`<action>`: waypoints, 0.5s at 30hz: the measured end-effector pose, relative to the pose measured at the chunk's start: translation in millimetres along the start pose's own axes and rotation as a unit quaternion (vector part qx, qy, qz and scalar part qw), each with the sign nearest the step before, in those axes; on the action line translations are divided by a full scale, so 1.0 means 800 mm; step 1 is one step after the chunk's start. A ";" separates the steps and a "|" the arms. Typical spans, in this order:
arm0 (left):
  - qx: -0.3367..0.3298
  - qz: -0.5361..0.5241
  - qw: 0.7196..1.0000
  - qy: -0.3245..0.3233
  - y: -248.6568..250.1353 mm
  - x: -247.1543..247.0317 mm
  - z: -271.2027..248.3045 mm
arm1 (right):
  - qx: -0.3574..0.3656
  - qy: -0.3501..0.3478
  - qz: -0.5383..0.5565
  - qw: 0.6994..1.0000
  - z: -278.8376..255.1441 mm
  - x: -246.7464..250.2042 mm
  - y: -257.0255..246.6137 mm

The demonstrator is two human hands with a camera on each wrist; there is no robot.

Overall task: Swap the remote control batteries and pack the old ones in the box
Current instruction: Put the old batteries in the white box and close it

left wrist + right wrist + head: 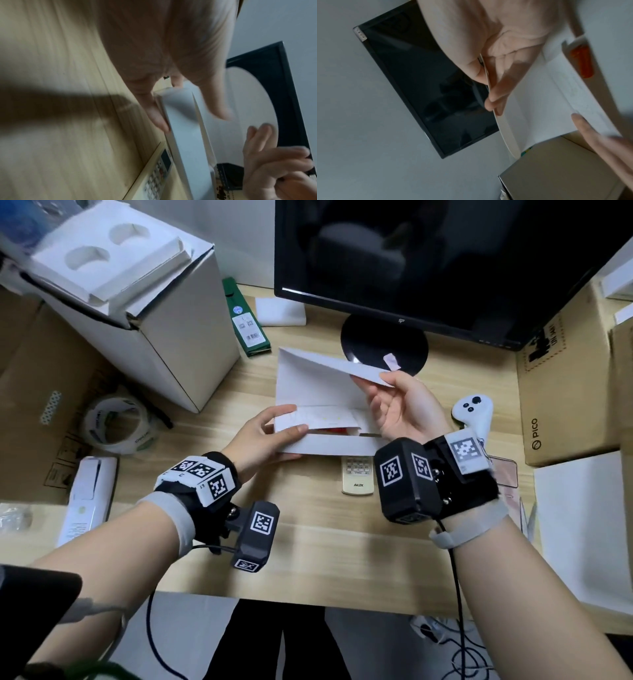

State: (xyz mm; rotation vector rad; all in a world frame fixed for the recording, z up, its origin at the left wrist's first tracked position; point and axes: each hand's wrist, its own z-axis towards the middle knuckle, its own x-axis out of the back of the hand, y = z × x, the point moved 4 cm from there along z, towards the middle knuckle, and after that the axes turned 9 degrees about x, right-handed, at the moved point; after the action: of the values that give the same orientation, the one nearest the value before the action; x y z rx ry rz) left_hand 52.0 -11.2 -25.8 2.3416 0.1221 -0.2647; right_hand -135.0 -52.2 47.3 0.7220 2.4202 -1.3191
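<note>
A flat white box (329, 446) sits mid-desk with its lid (318, 364) raised. My right hand (376, 383) pinches the lid's free edge between thumb and fingers; the right wrist view shows that pinch (488, 86). At the box's left end, my left hand (294, 419) grips with its thumb on top and fingers (157, 116) beneath. Inside lie a white paper insert (322, 417) and something red-orange (582, 60), mostly hidden. A cream remote control (357, 479) marked AUX lies face up on the desk, its far end under the box's front edge. No batteries are visible.
A black monitor (445, 261) on a round stand (383, 344) rises just behind the box. Left are a tall white carton (154, 320), a green box (245, 316) and a tape roll (120, 422). Right are a white controller (474, 412) and a cardboard PICO box (565, 392).
</note>
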 end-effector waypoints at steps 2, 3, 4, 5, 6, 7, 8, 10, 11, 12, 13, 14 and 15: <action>0.009 -0.027 0.999 0.021 0.000 0.002 0.003 | -0.009 0.004 -0.055 0.998 -0.002 0.006 0.004; 0.015 -0.039 0.999 0.022 0.000 0.002 0.003 | -0.008 0.013 -0.088 0.996 -0.003 0.011 0.005; 0.019 -0.052 0.998 0.019 0.001 0.002 0.002 | -0.006 0.021 -0.121 0.992 -0.004 0.016 0.006; 0.021 -0.064 0.998 0.018 0.003 0.003 0.002 | -0.006 0.026 -0.156 0.987 -0.006 0.022 0.007; 0.017 -0.073 0.997 0.018 0.005 0.003 0.001 | -0.008 0.031 -0.194 0.981 -0.009 0.028 0.008; 0.010 -0.073 0.997 0.020 0.007 0.002 -0.001 | -0.012 0.034 -0.235 0.971 -0.012 0.034 0.008; 0.002 -0.066 0.998 0.023 0.010 0.002 -0.002 | -0.016 0.036 -0.285 0.958 -0.015 0.040 0.008; -0.015 -0.041 0.999 0.026 0.012 0.001 -0.004 | -0.008 0.051 -0.400 0.915 -0.019 0.054 0.003; -0.022 -0.032 0.999 0.026 0.013 0.002 -0.005 | 0.020 0.072 -0.450 0.890 -0.018 0.060 -0.003; -0.026 -0.026 0.999 0.026 0.014 0.002 -0.005 | 0.070 0.110 -0.485 0.865 -0.018 0.065 -0.011; -0.029 -0.021 0.999 0.027 0.014 0.002 -0.005 | 0.129 0.160 -0.499 0.842 -0.018 0.069 -0.022; -0.031 -0.015 0.999 0.027 0.015 0.003 -0.006 | 0.186 0.206 -0.497 0.822 -0.017 0.070 -0.032; -0.033 -0.005 0.999 0.025 0.015 0.003 -0.007 | 0.241 0.227 -0.488 0.808 -0.015 0.068 -0.041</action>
State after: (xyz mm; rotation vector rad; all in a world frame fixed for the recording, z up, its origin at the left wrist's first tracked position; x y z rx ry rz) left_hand 56.8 -15.7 -14.3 2.2828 0.1652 -0.2056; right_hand -198.6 -41.3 50.9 -0.2826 3.0007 -2.4305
